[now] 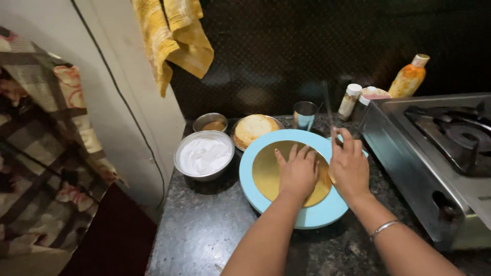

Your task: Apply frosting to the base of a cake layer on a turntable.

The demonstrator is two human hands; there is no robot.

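A round gold cake board [268,171] lies on a light-blue turntable [307,214]; the left hand [298,173] presses flat, fingers spread, while the right hand [349,166] grips its edge.

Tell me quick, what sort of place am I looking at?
Most likely a home kitchen: a gas stove on a dark stone counter, a steel bowl of white cream, and a sponge cake layer beside a blue turntable.

place: home kitchen | evidence: gas stove [450,148] on speckled stone counter [204,230]; steel bowls, one [204,155] probably holding cream; yellow towel [174,36] hanging above
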